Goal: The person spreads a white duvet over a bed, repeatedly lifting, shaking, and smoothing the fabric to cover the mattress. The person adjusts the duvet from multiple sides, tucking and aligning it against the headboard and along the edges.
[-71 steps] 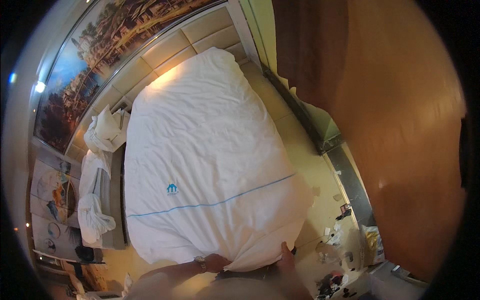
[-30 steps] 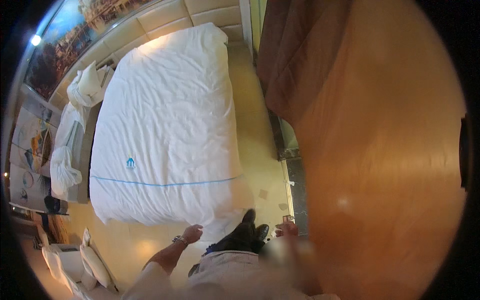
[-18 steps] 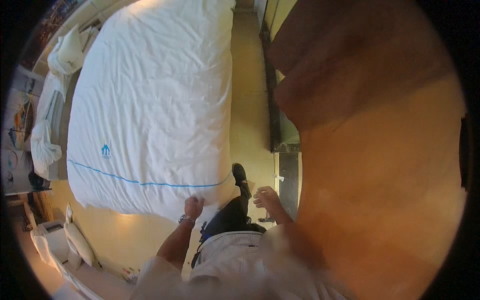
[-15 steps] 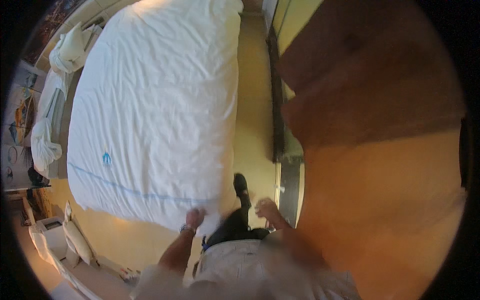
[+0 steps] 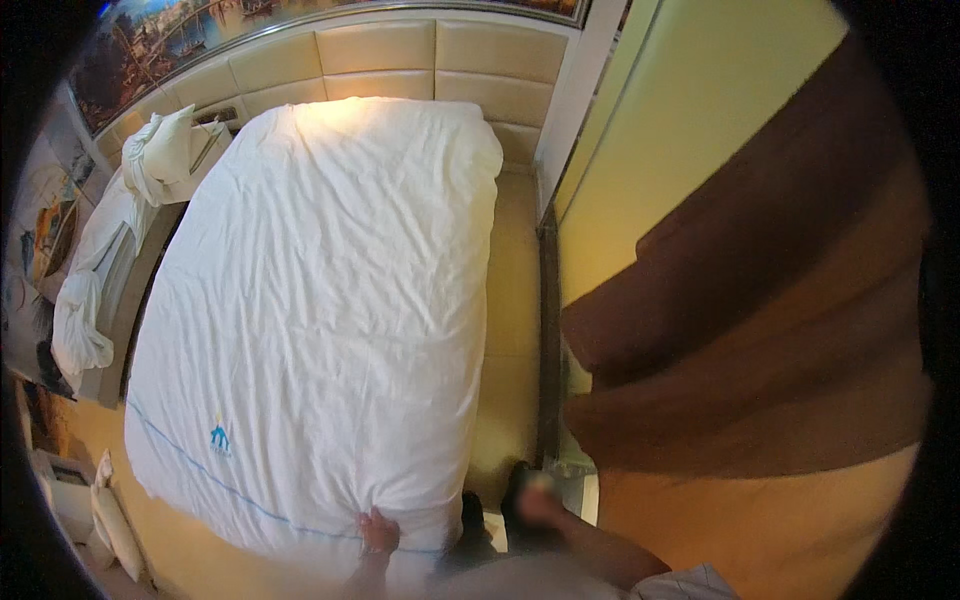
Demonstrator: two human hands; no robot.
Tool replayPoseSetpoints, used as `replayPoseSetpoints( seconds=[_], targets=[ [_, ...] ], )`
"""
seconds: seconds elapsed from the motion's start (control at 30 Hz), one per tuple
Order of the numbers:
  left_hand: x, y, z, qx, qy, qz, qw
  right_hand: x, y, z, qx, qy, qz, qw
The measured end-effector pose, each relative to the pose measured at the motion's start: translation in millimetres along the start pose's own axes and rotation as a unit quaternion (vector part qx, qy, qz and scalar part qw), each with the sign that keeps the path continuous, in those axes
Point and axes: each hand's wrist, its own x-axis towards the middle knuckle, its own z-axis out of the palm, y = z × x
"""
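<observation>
Touching the white duvet [image 5: 320,300] near its blue stripe [image 5: 243,492] with the left hand [image 5: 378,532], between six and seven o'clock. Showing loosely parted fingers there, but not being able to tell whether pinching the cloth or merely pressing on it. Blurring at the right hand [image 5: 543,503], between five and six o'clock and apart from the duvet; not being able to tell whether opening or closing, and seeing nothing clearly held.

Possibly risking a skewed foot end by pulling at one spot only, so dragging the stripe out of line. Perhaps bunching more creases by pushing toward twelve o'clock. Also risking a trodden hem by standing with a dark shoe [image 5: 472,508] so near the duvet's side, and a snagged brown curtain [image 5: 720,330] by reaching too widely toward three o'clock.

Spreading as one broad surface from seven round to twelve o'clock, wrinkling mostly lengthwise, and bearing a blue emblem [image 5: 220,436] at eight. Facing a padded cream headboard [image 5: 375,60] from ten to twelve o'clock, below a framed painting [image 5: 160,60]. Seeing bundled white linen [image 5: 85,335] at nine, a pillow [image 5: 168,150] at ten, and pale floor [image 5: 510,400] between five and six.
</observation>
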Motion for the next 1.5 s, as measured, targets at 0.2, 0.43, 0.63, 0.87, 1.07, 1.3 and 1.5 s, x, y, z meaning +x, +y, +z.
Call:
replayPoseSetpoints(
  seconds=[0.2,0.43,0.63,0.87,1.07,1.3,1.5],
  targets=[
    [47.6,-28.1,38.2,0.078,-0.07,-0.01,0.994,35.0,-71.1,-14.8,0.064,-0.084,-0.018,0.994],
    [66.4,-6.9,-9.7,0.111,-0.285,0.028,0.952,156.8,-130.1,-45.2,0.156,-0.226,-0.065,0.959],
    [132.8,119.8,-19.5,-0.02,-0.258,-0.051,0.965,204.8,-267.9,-127.7,0.45,-0.19,-0.079,0.869],
    [207.3,271.4,-60.7,-0.055,-0.198,-0.041,0.978,234.0,-437.2,-211.8,0.017,-0.016,-0.14,0.99],
    [336.5,310.8,-60.3,0.119,-0.178,0.152,0.965,300.9,-520.5,-295.4,0.106,0.015,-0.066,0.992],
    [465.6,406.8,-89.7,0.068,-0.168,0.054,0.982,405.6,-576.3,-417.9,0.138,0.028,-0.015,0.99],
    [553.5,553.8,-177.5,-0.174,0.067,0.073,0.98,503.1,-675.3,-470.8,0.083,-0.018,-0.155,0.984]
  ],
)
